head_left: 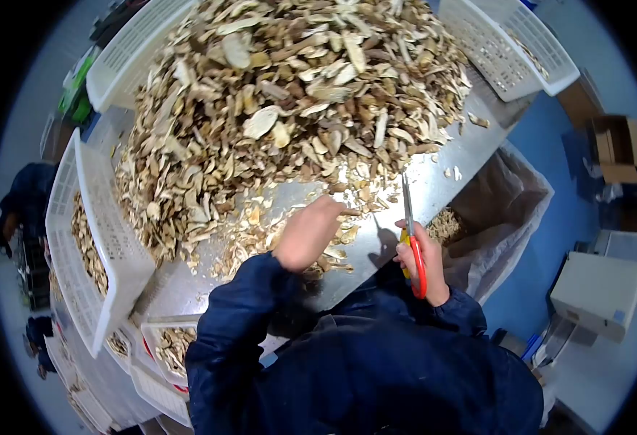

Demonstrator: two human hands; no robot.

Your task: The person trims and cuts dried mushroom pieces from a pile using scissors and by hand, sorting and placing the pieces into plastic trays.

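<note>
A large heap of dried mushroom slices (282, 101) covers the metal table (376, 250). My left hand (310, 233) is over the loose pieces at the heap's near edge, its back towards me and its fingers curled together. A brown mushroom slice (350, 212) pokes out at its fingertips; the grip itself is largely hidden. To the right, my right hand (429, 262) is closed around a pair of scissors (418, 270) with red and yellow handles. Their blades are together and point away from me, over the table's right edge area.
White plastic baskets stand at the left (112, 239), upper left (134, 54) and upper right (500, 47). Below the table's right edge is a lined bin (507, 210) with crumbs inside. Further right are a cardboard box (618, 148) and a white machine (597, 293). Another person (25, 199) is at far left.
</note>
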